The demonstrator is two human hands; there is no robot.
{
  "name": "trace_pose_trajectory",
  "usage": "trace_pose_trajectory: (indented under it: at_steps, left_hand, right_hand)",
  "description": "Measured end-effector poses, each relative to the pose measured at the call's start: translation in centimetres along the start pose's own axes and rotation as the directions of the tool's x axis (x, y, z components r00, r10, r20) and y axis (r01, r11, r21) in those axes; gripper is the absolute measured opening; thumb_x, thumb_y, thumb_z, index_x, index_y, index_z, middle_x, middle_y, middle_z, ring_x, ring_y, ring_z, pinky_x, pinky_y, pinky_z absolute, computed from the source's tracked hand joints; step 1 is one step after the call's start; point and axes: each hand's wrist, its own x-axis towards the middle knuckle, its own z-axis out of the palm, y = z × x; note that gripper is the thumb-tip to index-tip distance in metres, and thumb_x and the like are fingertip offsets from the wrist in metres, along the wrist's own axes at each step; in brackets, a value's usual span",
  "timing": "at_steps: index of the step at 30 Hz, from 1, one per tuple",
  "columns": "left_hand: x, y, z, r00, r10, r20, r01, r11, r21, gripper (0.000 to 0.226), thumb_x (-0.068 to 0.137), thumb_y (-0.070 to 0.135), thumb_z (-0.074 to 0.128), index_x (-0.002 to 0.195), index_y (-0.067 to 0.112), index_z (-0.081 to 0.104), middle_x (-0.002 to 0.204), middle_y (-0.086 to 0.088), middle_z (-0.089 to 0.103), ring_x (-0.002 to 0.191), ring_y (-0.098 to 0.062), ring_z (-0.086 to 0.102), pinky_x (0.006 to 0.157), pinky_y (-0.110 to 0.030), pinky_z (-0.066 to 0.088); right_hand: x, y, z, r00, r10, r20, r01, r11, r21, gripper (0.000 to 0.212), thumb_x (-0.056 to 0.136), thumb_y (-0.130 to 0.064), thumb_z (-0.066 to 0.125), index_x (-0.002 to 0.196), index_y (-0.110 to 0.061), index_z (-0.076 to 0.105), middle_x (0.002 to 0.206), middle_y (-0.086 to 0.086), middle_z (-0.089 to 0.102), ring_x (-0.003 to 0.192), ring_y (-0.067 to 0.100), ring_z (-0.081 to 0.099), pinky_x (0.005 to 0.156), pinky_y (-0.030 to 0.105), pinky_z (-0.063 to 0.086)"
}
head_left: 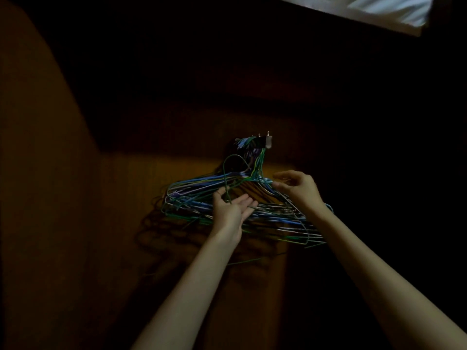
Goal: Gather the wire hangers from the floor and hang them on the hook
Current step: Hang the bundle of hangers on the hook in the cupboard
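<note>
A thick bundle of blue, green and white wire hangers (192,198) hangs from a small metal hook (268,142) on a dark wooden wall. One green wire hanger (233,161) stands in front of the bundle, its hook loop free and just below and left of the metal hook. My left hand (231,210) is palm up under it, pinching its neck between thumb and forefinger while the other fingers stay stretched out. My right hand (297,188) hovers at the bundle's right shoulder with its fingers apart and nothing in them.
The scene is very dark. A wooden panel (50,198) runs along the left. A bright strip with pale cloth (389,11) shows at the top right. A second small peg (259,135) sits beside the hook.
</note>
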Motion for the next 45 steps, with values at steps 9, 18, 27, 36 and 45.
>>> trace_pose_trajectory:
  at_steps: [9, 18, 27, 36, 45]
  left_hand:
    - [-6.1, -2.8, -2.4, 0.997, -0.032, 0.075, 0.014, 0.973, 0.231, 0.049, 0.09, -0.021, 0.033, 0.111, 0.022, 0.022, 0.104, -0.028, 0.055, 0.08, -0.026, 0.065, 0.065, -0.026, 0.055]
    - [-12.9, -2.6, -3.3, 0.895, -0.283, 0.345, 0.024, 0.803, 0.595, 0.038, 0.097, -0.007, 0.038, 0.113, 0.02, 0.016, 0.086, -0.017, 0.065, 0.049, -0.003, 0.058, 0.045, -0.012, 0.04]
    - [-17.9, -1.8, -1.9, 0.832, -0.32, 0.452, -0.293, 0.439, 0.849, 0.022, 0.099, 0.006, 0.038, 0.1, 0.014, 0.017, 0.081, -0.004, 0.066, 0.051, -0.005, 0.044, 0.054, -0.017, 0.036]
    - [-20.6, -2.3, -1.3, 0.893, -0.066, 0.446, -0.342, 0.544, 0.766, 0.019, 0.093, 0.009, 0.054, 0.099, 0.009, 0.037, 0.086, -0.008, 0.069, 0.061, -0.003, 0.057, 0.06, -0.011, 0.045]
    - [-17.1, -3.1, -2.5, 0.875, 0.343, 0.341, -0.462, 0.384, 0.799, 0.002, 0.087, 0.016, 0.064, 0.086, 0.016, 0.064, 0.08, 0.001, 0.068, 0.074, -0.013, 0.063, 0.06, -0.02, 0.046]
  right_hand:
    - [-8.7, -0.8, -2.5, 0.989, 0.051, 0.136, -0.039, 0.995, -0.087, 0.012, 0.08, -0.015, 0.073, 0.091, -0.011, 0.069, 0.078, 0.001, 0.061, 0.076, 0.016, 0.056, 0.068, 0.026, 0.046]
    - [-15.7, -1.3, -6.5, 0.977, 0.1, 0.187, -0.075, 0.988, -0.138, 0.018, 0.078, -0.011, 0.073, 0.095, -0.01, 0.069, 0.092, 0.002, 0.064, 0.087, 0.017, 0.059, 0.082, 0.031, 0.048]
    - [-21.3, -3.0, -10.1, 0.955, 0.053, 0.293, -0.012, 0.99, -0.14, 0.037, 0.078, -0.021, 0.073, 0.114, -0.02, 0.066, 0.116, -0.005, 0.061, 0.113, 0.008, 0.052, 0.093, 0.022, 0.038]
    - [-23.7, -4.0, -12.0, 0.977, 0.016, 0.211, 0.019, 0.986, -0.163, 0.01, 0.084, -0.022, 0.066, 0.09, -0.016, 0.073, 0.089, -0.006, 0.065, 0.095, 0.012, 0.061, 0.085, 0.031, 0.048]
    - [-19.9, -2.2, -10.6, 1.0, 0.027, -0.004, -0.027, 0.99, -0.141, 0.015, 0.082, -0.023, 0.069, 0.092, -0.013, 0.074, 0.095, 0.001, 0.058, 0.093, 0.016, 0.054, 0.079, 0.03, 0.044]
